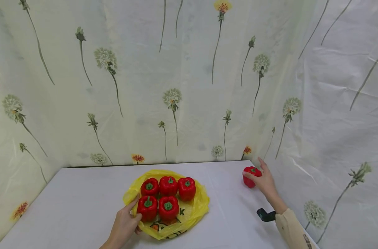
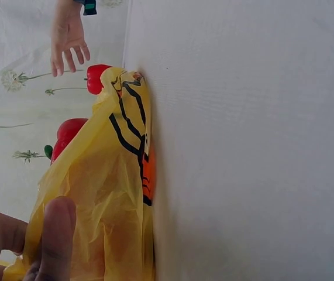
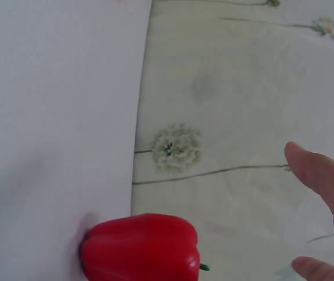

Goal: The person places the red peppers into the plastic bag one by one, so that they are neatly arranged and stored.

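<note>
My left hand (image 1: 123, 223) grips the near left rim of a yellow plastic bag (image 1: 199, 211), its thumb and finger pinching the thin film (image 2: 126, 175) in the left wrist view. The bag lies spread with its mouth rolled open. Several red bell peppers (image 1: 187, 190) stand inside, green stems up. My right hand (image 1: 266, 181) hovers by a single bell pepper (image 1: 248, 182) on the far right of the table. In the right wrist view this pepper (image 3: 140, 249) stands on the white surface, apart from the spread fingers (image 3: 316, 170).
The white table (image 1: 83, 197) ends at the back and right against curtains (image 1: 139, 86) printed with dandelions. A dark wrist-worn device (image 1: 265, 215) juts out from my right wrist. Black and orange print shows on the bag.
</note>
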Demonstrator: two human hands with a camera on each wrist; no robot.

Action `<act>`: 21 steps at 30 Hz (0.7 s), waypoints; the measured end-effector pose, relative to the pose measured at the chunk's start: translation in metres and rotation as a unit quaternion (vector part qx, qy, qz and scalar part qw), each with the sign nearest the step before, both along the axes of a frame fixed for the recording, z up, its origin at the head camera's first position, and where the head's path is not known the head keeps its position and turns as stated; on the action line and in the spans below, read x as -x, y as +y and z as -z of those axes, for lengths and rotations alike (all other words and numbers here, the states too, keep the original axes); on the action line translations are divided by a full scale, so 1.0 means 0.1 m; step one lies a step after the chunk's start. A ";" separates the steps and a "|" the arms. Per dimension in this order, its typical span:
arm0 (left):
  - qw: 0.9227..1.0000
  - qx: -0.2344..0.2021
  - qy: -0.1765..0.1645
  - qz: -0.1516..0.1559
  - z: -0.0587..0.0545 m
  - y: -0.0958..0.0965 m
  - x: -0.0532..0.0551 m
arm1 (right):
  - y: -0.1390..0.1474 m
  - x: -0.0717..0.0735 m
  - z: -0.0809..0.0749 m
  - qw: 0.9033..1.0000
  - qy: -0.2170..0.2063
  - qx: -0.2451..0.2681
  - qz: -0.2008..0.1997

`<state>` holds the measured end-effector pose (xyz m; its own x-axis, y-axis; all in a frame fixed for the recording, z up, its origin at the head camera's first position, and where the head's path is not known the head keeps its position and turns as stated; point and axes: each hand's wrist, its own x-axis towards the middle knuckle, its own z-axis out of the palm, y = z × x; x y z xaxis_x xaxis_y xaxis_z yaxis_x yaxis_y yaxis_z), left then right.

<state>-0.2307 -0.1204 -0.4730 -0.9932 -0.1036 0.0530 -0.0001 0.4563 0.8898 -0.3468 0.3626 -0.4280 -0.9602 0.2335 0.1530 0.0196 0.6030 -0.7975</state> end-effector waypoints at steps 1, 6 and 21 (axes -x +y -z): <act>1.000 0.000 0.000 0.000 0.00 0.00 0.00 | 0.02 0.01 0.01 1.000 -0.003 -0.001 0.001; 1.000 -0.004 -0.003 0.000 0.00 0.01 0.01 | 0.12 0.04 0.07 1.000 -0.018 0.001 0.008; 1.000 -0.004 -0.008 0.001 0.02 0.00 0.02 | 0.26 0.20 0.31 0.998 -0.044 0.038 0.033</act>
<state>-0.2326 -0.1200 -0.4747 -0.9942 -0.1013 0.0372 -0.0123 0.4492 0.8933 -0.3671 0.3885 -0.4591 -0.9516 0.3036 0.0475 0.1296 0.5366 -0.8338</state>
